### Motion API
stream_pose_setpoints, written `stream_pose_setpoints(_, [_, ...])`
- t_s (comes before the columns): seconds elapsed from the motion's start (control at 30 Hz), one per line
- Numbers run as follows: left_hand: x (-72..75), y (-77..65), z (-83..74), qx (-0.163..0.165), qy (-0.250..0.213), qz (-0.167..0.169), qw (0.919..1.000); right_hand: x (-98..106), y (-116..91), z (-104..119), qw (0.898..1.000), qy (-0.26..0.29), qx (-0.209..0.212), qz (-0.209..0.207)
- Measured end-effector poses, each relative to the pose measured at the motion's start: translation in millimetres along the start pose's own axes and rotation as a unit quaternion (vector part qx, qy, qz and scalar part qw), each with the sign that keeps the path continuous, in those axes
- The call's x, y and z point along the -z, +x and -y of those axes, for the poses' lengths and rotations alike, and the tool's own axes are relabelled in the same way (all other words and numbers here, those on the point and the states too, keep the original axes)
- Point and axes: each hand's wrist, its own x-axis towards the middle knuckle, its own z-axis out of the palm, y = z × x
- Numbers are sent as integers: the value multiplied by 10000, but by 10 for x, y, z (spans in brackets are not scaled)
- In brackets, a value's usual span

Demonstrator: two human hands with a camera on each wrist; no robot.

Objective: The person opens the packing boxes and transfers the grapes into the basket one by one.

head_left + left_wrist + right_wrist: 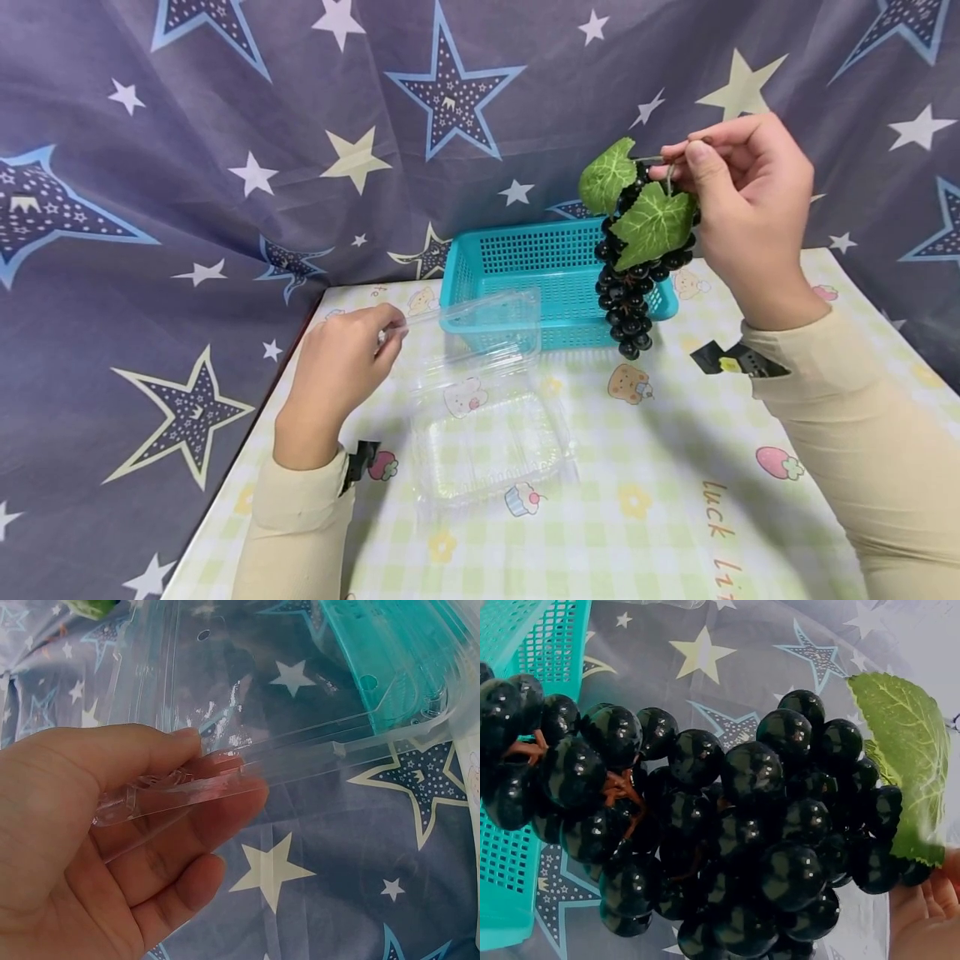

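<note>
My right hand (757, 200) pinches the stem of a bunch of black grapes (626, 300) with green leaves (656, 225). The bunch hangs in the air in front of the right part of a teal basket (487, 250). Close up in the right wrist view, the grapes (750, 780) fill most of the picture. On the left, my left hand (341, 367) pinches the edge of the raised lid of a clear plastic clamshell box (487, 442). In the left wrist view, thumb and fingers hold that transparent rim (300, 761). The box's lower half lies on the table.
A pale checked tablecloth (600, 533) with cartoon prints covers the table. The teal basket stands at its back, just behind the clear box. A dark curtain (300, 100) with stars hangs behind and to the left.
</note>
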Motion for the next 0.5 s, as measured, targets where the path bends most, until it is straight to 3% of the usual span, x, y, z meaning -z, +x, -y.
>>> stream_pose_setpoints(0.2, [-8, -8, 4, -4, -11, 9, 10000, -23, 65, -34, 9998, -176, 16, 33])
stream_pose_setpoints(0.37, [2, -14, 7, -17, 14, 1, 10000, -45, 114, -45, 9987, -338, -386, -8])
stream_pose_setpoints(0.5, [11, -11, 9, -34, -5, -26, 10000, -45, 166, -47, 9958, -881, -102, 208])
